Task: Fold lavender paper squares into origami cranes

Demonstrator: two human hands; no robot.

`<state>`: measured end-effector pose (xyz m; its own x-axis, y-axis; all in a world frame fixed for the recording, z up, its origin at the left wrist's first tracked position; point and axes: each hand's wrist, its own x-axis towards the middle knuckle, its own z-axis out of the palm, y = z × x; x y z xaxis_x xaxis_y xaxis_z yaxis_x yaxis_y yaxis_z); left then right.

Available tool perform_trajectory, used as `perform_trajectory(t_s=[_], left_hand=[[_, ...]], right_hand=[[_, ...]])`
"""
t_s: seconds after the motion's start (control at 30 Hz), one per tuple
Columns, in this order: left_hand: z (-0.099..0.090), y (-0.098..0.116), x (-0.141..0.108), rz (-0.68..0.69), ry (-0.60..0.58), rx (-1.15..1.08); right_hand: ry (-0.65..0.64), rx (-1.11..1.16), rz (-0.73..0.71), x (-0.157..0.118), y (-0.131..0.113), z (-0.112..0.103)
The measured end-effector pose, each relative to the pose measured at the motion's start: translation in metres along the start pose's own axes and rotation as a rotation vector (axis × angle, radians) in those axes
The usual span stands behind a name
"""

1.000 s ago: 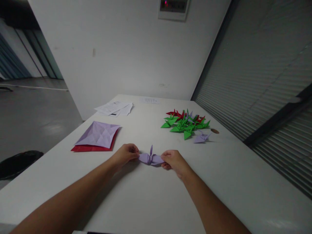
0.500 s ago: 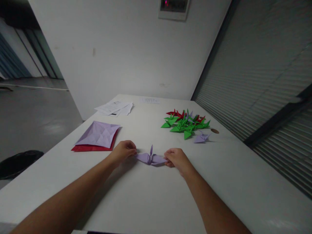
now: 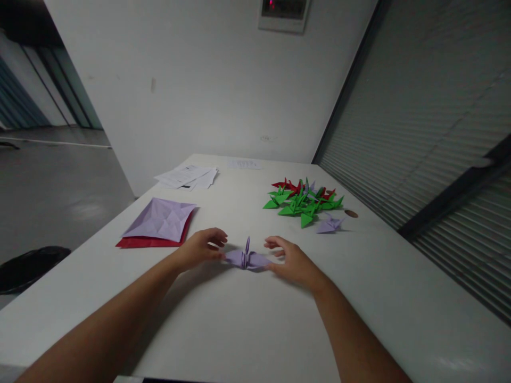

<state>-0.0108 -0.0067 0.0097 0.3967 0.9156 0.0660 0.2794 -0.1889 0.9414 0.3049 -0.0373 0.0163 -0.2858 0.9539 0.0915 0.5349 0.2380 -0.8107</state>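
Near the middle of the white table (image 3: 223, 330), a lilac folded crane (image 3: 255, 260) lies with its wings spread to both sides and one thin point standing up between them. The left hand (image 3: 199, 250) is at one wing tip, the right hand (image 3: 293, 261) at the other. Both have their fingers parted and curved, thumbs low beside the tips — neither grips the paper, and one cannot tell whether the thumbs touch it lightly. Such placing from two sides probably serves to keep the crane level without pressing its folds.

Farther to the right sits a cluster of mostly green and red cranes (image 3: 296, 207), another lilac crane (image 3: 329, 225) just before it, perhaps grouped aside so that the forearms do not brush them. To the left, a creased lilac sheet (image 3: 162, 221) lies over red paper (image 3: 147, 243) — seemingly for easy reach. Printed papers (image 3: 187, 176) lie beyond, presumably out of the way.
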Motion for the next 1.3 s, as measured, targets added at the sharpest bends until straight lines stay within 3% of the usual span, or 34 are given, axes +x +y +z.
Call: perform_trajectory(t_s=[0.2,0.47,1.3], left_hand=[[0.013,-0.006,-0.001,0.105,-0.016,0.217],[0.031,-0.006,-0.003,0.109,-0.052,0.346],[0.04,0.002,-0.003,0.103,-0.049,0.354]], right_hand=[[-0.019,-0.055,-0.085,-0.004,-0.003,0.019],[0.011,-0.063,-0.128,0.002,0.009,0.039],[0.007,-0.069,-0.136,0.004,0.008,0.043]])
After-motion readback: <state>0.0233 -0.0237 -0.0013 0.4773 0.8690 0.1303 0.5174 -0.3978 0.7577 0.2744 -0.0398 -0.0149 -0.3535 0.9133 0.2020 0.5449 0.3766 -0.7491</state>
